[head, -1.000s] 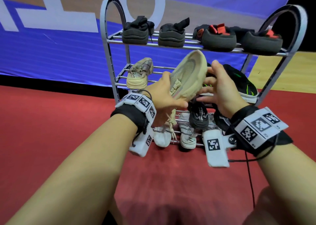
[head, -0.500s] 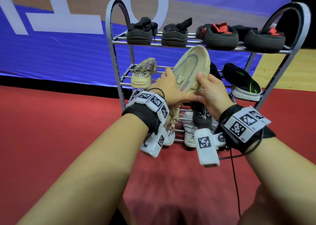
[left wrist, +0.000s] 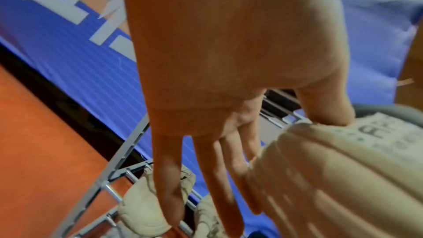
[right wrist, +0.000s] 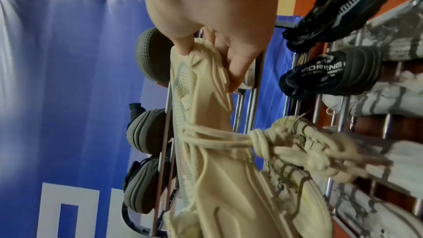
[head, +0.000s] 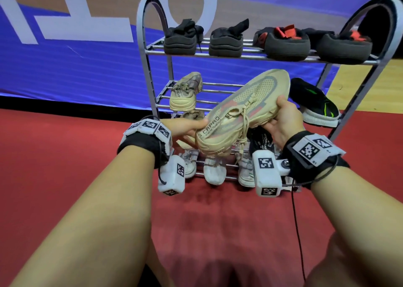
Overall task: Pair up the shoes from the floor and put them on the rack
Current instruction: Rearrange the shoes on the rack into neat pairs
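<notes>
I hold a beige lace-up sneaker (head: 239,112) in the air in front of the metal shoe rack (head: 141,35), heel low and near me, toe up and to the right. My left hand (head: 193,127) pinches its heel (left wrist: 332,178), thumb on the collar and fingers underneath. My right hand (head: 281,116) grips the forefoot (right wrist: 201,71) by the sole edge. Its laces (right wrist: 263,142) hang loose. A matching beige sneaker (head: 185,94) stands on the left of the middle shelf, heel towards me.
The top shelf carries two pairs of black shoes (head: 181,40), the right pair (head: 287,44) with red straps. A black and green shoe (head: 314,103) lies at the middle shelf's right. White sneakers (head: 214,171) and a black shoe (right wrist: 332,73) fill the bottom shelf. Red floor lies all around.
The sneaker has tipped from nearly upright to lying flatter with its upper towards me. My hands have spread apart, the left to the heel and the right to the forefoot.
</notes>
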